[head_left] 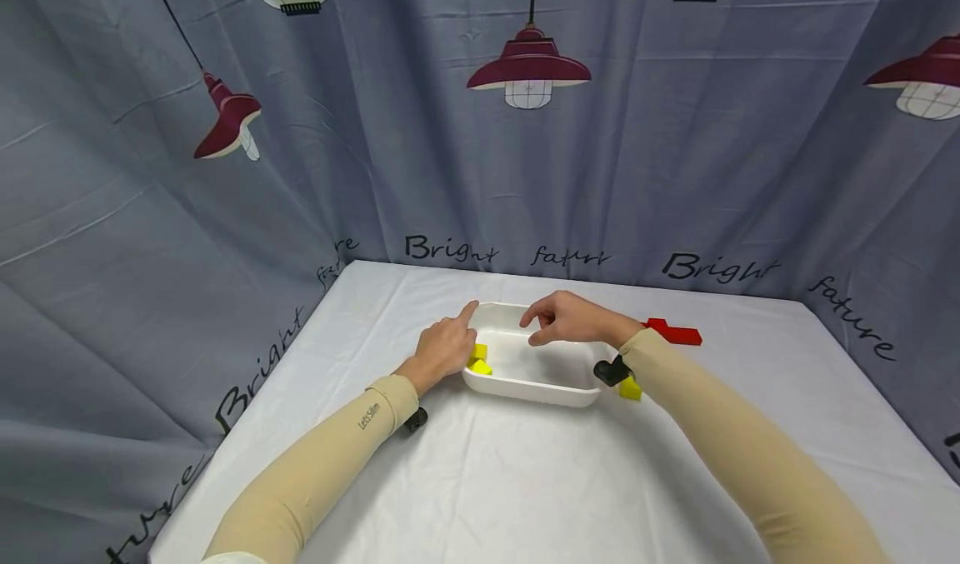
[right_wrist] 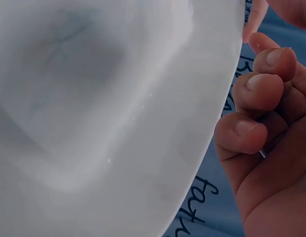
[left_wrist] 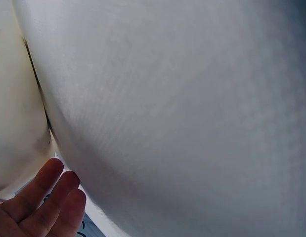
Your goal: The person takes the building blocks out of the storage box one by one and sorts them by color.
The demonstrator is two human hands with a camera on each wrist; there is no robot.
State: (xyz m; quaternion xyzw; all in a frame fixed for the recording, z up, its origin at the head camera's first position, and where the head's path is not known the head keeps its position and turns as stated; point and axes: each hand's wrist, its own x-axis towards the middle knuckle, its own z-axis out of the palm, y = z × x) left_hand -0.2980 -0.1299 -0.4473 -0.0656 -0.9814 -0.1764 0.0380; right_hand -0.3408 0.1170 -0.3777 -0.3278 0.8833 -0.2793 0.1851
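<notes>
A white rectangular tray sits on the table, with yellow blocks at its left end inside. My left hand lies along the tray's left side, index finger stretched out at the far left corner of the rim. In the left wrist view, several straight fingers show beside the pale wall. Over the tray's far right part hovers my right hand, thumb and index finger apart with nothing between them. Its other fingers are loosely bent, as the right wrist view shows.
Right of the tray, partly behind the right wrist, lies another yellow block. A red block piece lies farther back on the right. A white cloth covers the table, and a grey-blue printed curtain hangs behind it.
</notes>
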